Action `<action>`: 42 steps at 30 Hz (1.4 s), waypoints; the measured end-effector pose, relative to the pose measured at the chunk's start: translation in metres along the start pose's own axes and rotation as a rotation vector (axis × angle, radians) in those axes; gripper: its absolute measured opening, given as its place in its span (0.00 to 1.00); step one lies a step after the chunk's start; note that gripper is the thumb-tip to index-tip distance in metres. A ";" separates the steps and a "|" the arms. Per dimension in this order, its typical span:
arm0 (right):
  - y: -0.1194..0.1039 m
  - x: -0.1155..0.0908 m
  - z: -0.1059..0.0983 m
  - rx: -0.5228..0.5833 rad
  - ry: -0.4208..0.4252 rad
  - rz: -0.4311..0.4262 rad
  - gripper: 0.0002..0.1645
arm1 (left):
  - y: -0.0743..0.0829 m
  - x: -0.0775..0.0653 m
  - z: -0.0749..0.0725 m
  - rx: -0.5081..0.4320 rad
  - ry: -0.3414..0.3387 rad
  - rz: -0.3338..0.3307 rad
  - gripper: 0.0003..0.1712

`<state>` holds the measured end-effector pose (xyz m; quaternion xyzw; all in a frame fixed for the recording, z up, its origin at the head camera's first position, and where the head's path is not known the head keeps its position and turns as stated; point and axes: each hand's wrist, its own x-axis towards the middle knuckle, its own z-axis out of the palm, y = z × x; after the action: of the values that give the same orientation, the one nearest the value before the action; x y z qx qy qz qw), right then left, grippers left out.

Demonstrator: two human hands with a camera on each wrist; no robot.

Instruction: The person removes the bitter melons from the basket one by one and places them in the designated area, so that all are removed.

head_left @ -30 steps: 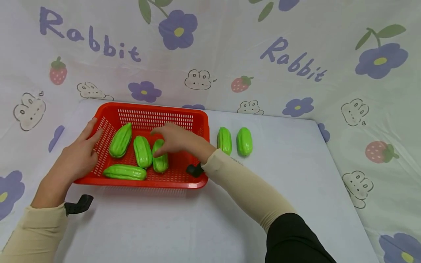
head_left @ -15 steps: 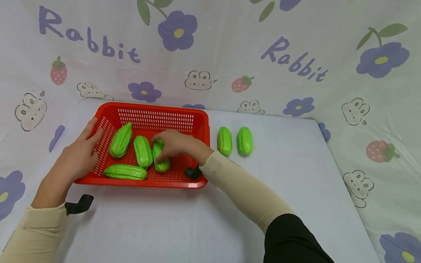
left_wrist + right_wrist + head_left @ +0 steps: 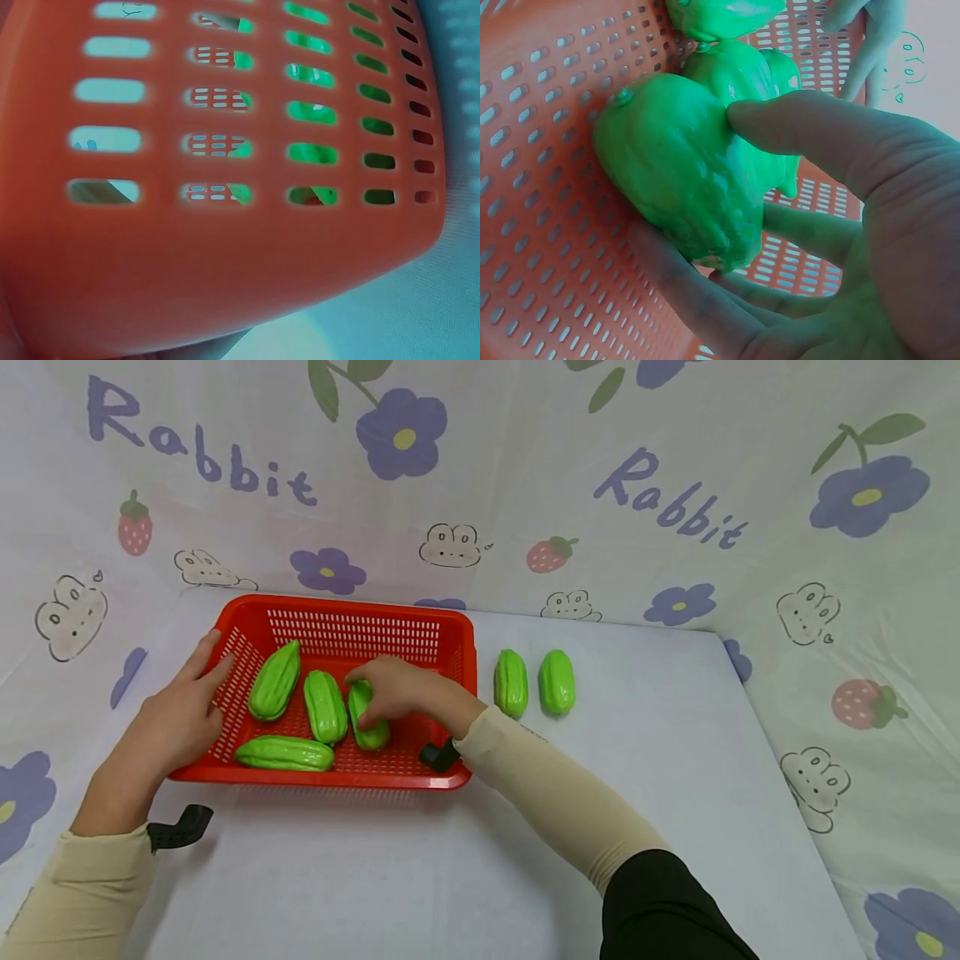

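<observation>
A red perforated plastic basket [image 3: 360, 774] holds several glossy green ridged gourds. My left hand [image 3: 176, 722] grips its left side, thumb over the rim; the left wrist view shows only the outer basket wall [image 3: 225, 262]. Inside the basket, my right hand [image 3: 393, 683] holds the rightmost gourd [image 3: 675, 157], thumb on its near side and fingers curled round beneath. Left of it lie an upright gourd [image 3: 326, 708] and a slanted gourd [image 3: 275, 681]. Another gourd [image 3: 285, 753] lies sideways along the front wall.
Right of the basket, two more green gourds, a nearer one [image 3: 512, 683] and a farther one [image 3: 557, 682], lie on the white-covered table [image 3: 660, 735]. A patterned cloth [image 3: 510, 485] hangs behind.
My right hand has lowered and closed its thumb and fingers round the rightmost gourd, which has tilted slightly, its lower end shifting right. My left hand stays on the basket.
</observation>
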<state>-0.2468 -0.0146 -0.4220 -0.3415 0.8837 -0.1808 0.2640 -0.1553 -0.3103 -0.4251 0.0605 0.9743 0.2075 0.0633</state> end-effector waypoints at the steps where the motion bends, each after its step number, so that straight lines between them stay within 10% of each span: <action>1: 0.000 0.000 0.000 -0.003 0.004 0.000 0.42 | 0.000 0.000 0.000 0.000 0.001 0.002 0.45; 42: -0.008 -0.034 -0.048 0.036 0.127 -0.001 0.48 | 0.001 0.001 -0.001 0.034 0.005 0.015 0.44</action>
<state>-0.2497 0.0101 -0.3681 -0.3252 0.8951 -0.2182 0.2131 -0.1560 -0.3094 -0.4240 0.0683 0.9773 0.1918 0.0581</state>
